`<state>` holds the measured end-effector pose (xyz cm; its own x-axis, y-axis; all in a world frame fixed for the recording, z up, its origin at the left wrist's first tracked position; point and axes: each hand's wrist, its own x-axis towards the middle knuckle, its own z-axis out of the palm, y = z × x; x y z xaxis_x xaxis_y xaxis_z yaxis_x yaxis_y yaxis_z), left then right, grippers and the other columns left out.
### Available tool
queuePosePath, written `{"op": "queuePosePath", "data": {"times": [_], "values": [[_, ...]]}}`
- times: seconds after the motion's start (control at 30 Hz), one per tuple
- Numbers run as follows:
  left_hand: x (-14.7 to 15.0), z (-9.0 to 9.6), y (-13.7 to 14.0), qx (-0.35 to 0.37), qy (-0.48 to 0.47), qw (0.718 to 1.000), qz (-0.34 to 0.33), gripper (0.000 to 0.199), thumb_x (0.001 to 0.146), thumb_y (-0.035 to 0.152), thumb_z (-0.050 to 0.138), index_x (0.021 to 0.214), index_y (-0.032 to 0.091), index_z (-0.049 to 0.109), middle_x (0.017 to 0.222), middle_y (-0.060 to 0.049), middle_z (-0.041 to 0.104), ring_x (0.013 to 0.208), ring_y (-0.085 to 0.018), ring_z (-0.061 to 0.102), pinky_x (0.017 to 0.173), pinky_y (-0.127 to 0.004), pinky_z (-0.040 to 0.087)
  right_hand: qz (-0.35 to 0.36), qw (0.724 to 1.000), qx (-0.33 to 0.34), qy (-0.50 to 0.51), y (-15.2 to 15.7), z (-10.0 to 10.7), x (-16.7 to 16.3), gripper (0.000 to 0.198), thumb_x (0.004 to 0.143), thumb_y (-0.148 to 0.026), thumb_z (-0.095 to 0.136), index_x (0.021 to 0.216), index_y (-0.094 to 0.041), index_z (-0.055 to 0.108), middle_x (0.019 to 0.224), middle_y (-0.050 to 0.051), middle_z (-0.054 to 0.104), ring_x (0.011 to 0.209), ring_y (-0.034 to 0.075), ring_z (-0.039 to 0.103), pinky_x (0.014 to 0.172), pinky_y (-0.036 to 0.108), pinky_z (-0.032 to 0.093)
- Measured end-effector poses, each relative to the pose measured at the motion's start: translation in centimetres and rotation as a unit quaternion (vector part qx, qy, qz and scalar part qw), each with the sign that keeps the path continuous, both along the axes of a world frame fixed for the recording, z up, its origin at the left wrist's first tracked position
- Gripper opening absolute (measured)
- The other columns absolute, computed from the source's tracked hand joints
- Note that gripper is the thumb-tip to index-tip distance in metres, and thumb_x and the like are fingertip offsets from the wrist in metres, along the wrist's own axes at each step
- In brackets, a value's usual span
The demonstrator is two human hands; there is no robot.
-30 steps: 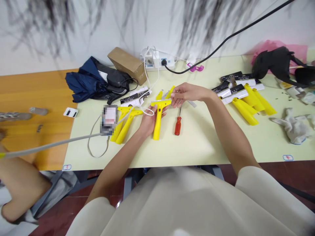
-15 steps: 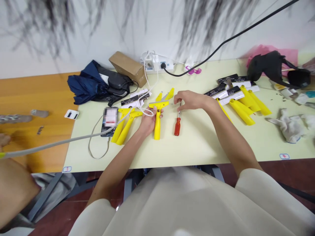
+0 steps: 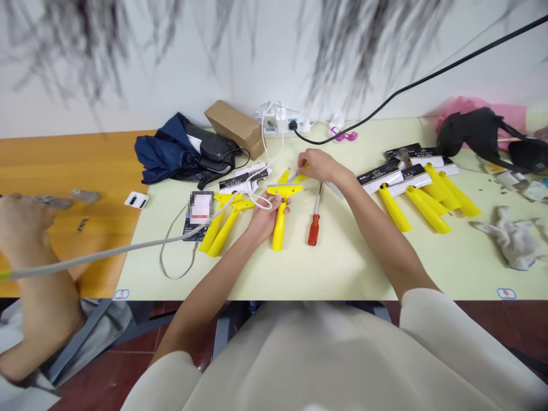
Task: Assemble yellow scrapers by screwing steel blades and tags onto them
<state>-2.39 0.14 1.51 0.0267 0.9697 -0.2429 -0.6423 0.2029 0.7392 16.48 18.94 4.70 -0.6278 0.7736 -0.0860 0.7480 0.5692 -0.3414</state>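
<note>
My left hand (image 3: 264,220) is wrapped around the yellow handle of a scraper (image 3: 279,228), whose wide head points away from me. Just beyond that head lie two small yellow plastic pieces, one of them a loose yellow piece (image 3: 283,177). My right hand (image 3: 319,164) reaches over the other yellow plastic piece (image 3: 301,177), its fingers closed on that piece's far end; the fingertips are partly hidden. Below my right hand a screwdriver (image 3: 314,229) with a red handle lies on the table, shaft pointing away. A thin grey strip (image 3: 334,189) shows under my right wrist.
Two yellow scrapers (image 3: 226,222) lie left of my left hand, beside a black-and-white card (image 3: 197,231). More carded scrapers (image 3: 428,208) are piled at right. A white cable (image 3: 261,200) crosses near the scraper head. A co-worker's hand (image 3: 25,220) is at far left.
My right hand has moved left and down from above the screwdriver to the yellow plastic piece. My left hand keeps its hold on the scraper. The view has shifted slightly.
</note>
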Motion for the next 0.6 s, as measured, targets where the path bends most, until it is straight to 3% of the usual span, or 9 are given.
{"op": "queuePosePath", "data": {"times": [0.2,0.33,0.47,0.6], "values": [[-0.2,0.1,0.1,-0.020,0.008,1.000,-0.010,0.044,0.081,0.031,0.099,0.106,0.025,0.063,0.110,-0.005,0.072,0.112,-0.025,0.075,0.081,-0.034,0.061,0.003,0.996,-0.086,-0.021,0.8,-0.2,-0.2,0.017,0.099,-0.018,0.069,0.111,-0.013,0.080,0.113,0.015,0.083,0.098,0.029,0.073,0.079,0.034,0.050],[-0.2,0.0,0.1,-0.013,-0.001,1.000,-0.016,0.045,0.081,0.031,0.099,0.109,0.026,0.064,0.111,-0.003,0.071,0.110,-0.022,0.075,0.072,-0.028,0.056,0.007,0.996,-0.081,0.024,0.6,0.5,0.6,0.015,0.098,-0.019,0.069,0.108,-0.013,0.079,0.107,0.015,0.082,0.092,0.028,0.072,0.076,0.034,0.049],[-0.2,-0.1,0.2,-0.024,0.006,1.000,-0.005,0.044,0.081,0.031,0.099,0.104,0.025,0.062,0.115,-0.004,0.071,0.112,-0.024,0.074,0.075,-0.030,0.057,0.056,0.983,-0.071,0.160,-1.1,3.8,1.1,0.014,0.097,-0.018,0.070,0.107,-0.017,0.079,0.104,0.008,0.082,0.093,0.025,0.072,0.082,0.033,0.049],[-0.2,-0.3,0.3,-0.027,-0.003,1.000,0.002,0.045,0.081,0.030,0.098,0.106,0.025,0.062,0.111,-0.004,0.071,0.111,-0.023,0.075,0.079,-0.031,0.059,0.110,0.972,-0.107,0.178,-3.4,7.0,0.8,0.010,0.097,-0.023,0.072,0.098,-0.021,0.082,0.101,0.004,0.082,0.091,0.024,0.071,0.085,0.035,0.047]]}}
